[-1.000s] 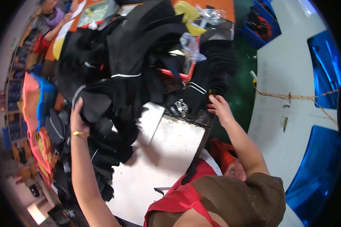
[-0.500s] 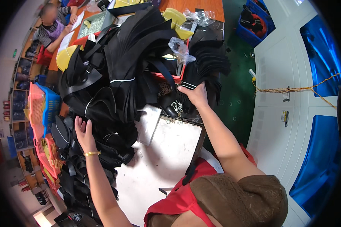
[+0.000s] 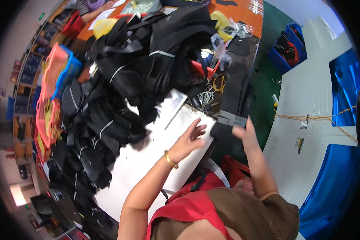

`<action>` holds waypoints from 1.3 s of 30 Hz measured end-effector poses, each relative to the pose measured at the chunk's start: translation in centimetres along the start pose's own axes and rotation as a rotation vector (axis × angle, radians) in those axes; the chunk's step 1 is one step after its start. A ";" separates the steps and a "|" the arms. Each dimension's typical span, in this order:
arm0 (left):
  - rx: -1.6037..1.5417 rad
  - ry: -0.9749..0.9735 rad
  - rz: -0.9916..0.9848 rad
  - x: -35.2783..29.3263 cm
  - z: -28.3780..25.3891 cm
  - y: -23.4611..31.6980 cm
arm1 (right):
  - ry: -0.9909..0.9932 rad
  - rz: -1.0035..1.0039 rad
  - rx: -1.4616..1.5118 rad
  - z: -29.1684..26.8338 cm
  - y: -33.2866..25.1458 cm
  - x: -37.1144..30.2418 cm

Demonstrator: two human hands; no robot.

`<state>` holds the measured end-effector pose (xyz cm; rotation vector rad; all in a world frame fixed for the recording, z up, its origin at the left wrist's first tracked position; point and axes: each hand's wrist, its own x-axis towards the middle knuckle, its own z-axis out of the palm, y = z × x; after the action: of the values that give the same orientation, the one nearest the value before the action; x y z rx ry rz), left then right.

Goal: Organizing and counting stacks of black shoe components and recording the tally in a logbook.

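Observation:
My left hand point(image 3: 186, 145), a gold-coloured bracelet at its wrist, hangs over the white work board point(image 3: 142, 170). Its fingers are apart and nothing is in them. On the right, a bundle of long black fabric-like strips point(image 3: 234, 92) lies along the table's edge, with a pale tie band point(image 3: 231, 119) around it. My right hand point(image 3: 247, 135) is at the near right side of that bundle, just by the band. Motion smears its fingers, so whether they grip the strips does not show.
Tied bundles of black pieces point(image 3: 124, 80) heap up on the left and far side. Beyond the board lie a clear flat plate point(image 3: 176, 104), loose metal rings point(image 3: 206, 96) and a red tray point(image 3: 202, 69). Orange baskets point(image 3: 48, 120) stand left. Another person's arm point(image 3: 96, 14) shows far left.
The tied bundle at my right hand has come nearer to me. My left hand has left the black heap and swung right over the board. The whole view has shifted.

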<state>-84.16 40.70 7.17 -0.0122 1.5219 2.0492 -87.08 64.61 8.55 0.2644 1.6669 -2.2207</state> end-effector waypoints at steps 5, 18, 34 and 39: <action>-0.243 -0.054 0.096 -5.2 1.1 2.6 | -0.766 -0.027 -0.150 3.5 6.3 -8.8; 0.275 0.654 0.443 -41.2 4.2 -10.7 | -0.676 0.445 0.392 25.9 15.7 -24.6; 0.109 1.037 0.570 -61.8 3.5 -19.5 | -1.021 0.636 0.113 41.0 25.6 -37.6; 0.138 1.131 0.530 -65.1 1.1 -20.2 | -1.122 0.716 0.136 45.2 29.1 -37.7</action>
<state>-20.61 16.57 11.94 -0.9475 2.5230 2.4789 -38.44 20.55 9.08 -0.2852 0.6463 -1.4321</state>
